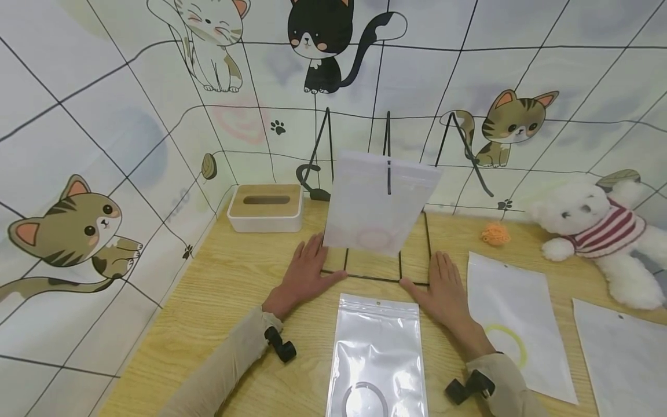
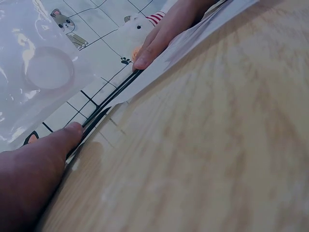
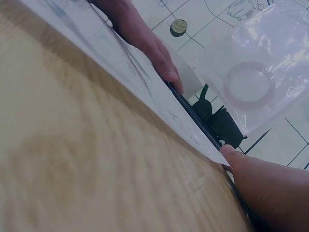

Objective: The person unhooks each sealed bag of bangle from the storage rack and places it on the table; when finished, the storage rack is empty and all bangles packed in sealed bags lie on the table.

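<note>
A black wire display rack [image 1: 372, 277] stands on the wooden table, its base flat and its hooks rising at the back. From the middle hook hangs a translucent zip bag [image 1: 377, 208], with a pale ring [image 3: 241, 104] inside it in the right wrist view. My left hand [image 1: 307, 272] lies at the left side of the base, fingers extended forward, thumb at the front bar. On the right side my right hand [image 1: 443, 292] mirrors it, fingers straight, thumb at the front bar. Between my forearms lies a clear-fronted bag [image 1: 380, 339] holding a round ring.
To the right lie a white bag with a yellow ring [image 1: 508, 341] and another white bag [image 1: 625, 353]. Farther back are an orange yarn-like ball [image 1: 495, 234] and a white plush bear [image 1: 599, 231]. A tissue box [image 1: 266, 208] stands back left, by the cat-patterned wall.
</note>
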